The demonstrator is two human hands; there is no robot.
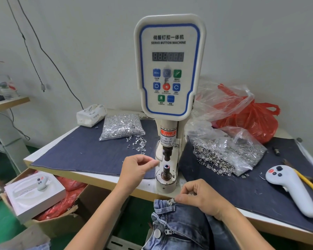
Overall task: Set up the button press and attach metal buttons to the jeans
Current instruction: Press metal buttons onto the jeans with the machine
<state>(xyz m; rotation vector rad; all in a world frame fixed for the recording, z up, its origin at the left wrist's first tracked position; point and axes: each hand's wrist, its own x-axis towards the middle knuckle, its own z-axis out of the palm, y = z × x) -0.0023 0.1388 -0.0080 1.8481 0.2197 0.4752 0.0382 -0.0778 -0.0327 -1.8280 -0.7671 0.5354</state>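
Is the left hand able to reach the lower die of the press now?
Probably yes. The left hand is beside the lower die with nothing between them, though its fingertips seem pinched together.

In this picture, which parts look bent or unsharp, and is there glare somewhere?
Head view: wide-angle bending curves the table edge; the bottle at far left is smeared; glare sparkles on the bag of studs; the machine panel reads sharply.

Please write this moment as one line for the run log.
left hand: beside lower die, pinch unclear | right hand: grips jeans | die: bare
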